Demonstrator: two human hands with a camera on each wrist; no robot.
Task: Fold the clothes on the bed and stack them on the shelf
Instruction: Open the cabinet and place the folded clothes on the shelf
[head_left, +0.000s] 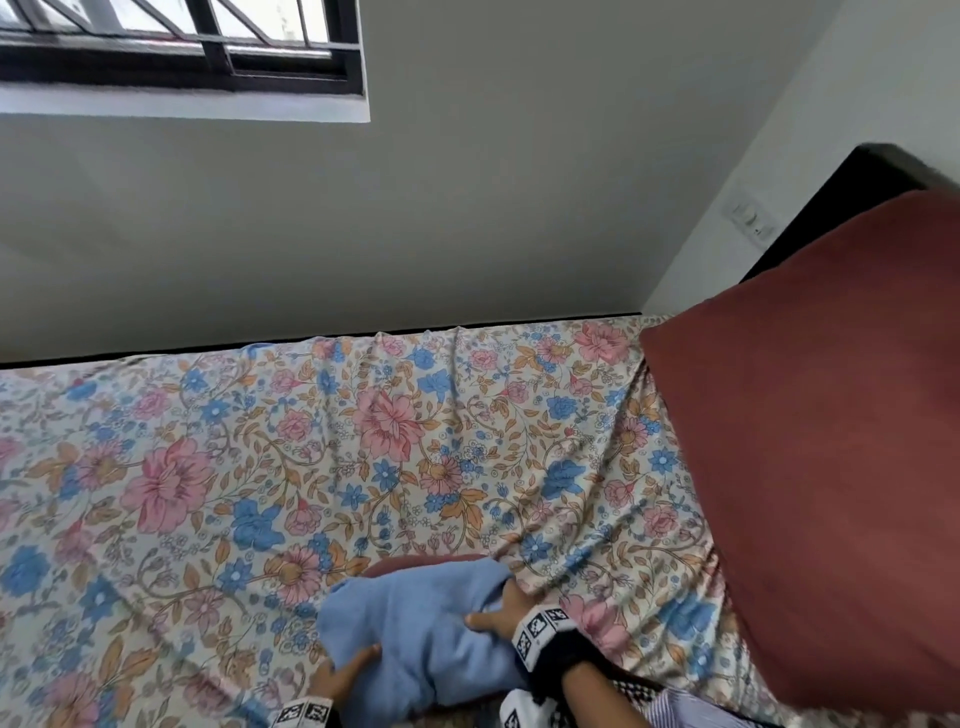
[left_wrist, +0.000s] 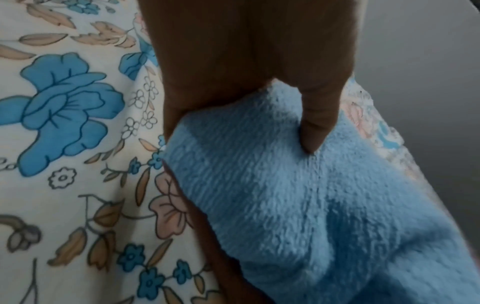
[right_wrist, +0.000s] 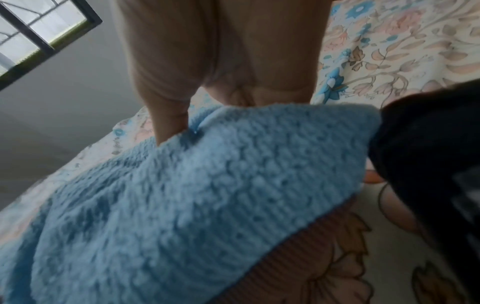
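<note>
A folded light-blue fluffy cloth (head_left: 426, 629) lies on top of a brown ribbed garment (head_left: 415, 562) near the bed's front edge. My left hand (head_left: 349, 675) grips the stack's left side, thumb on the blue cloth (left_wrist: 298, 205) and fingers (left_wrist: 171, 115) under it. My right hand (head_left: 500, 613) grips the right side, thumb on top and fingers tucked beneath. In the right wrist view the blue cloth (right_wrist: 182, 201) rests over the brown ribbed garment (right_wrist: 293, 263), with my right hand (right_wrist: 215, 107) curled round its edge.
The bed carries a floral sheet (head_left: 260, 467). A large maroon pillow (head_left: 831, 441) stands at the right. A grey wall (head_left: 467, 208) and a barred window (head_left: 182, 47) lie behind the bed. Checked and striped clothes (head_left: 644, 701) lie at the bottom right.
</note>
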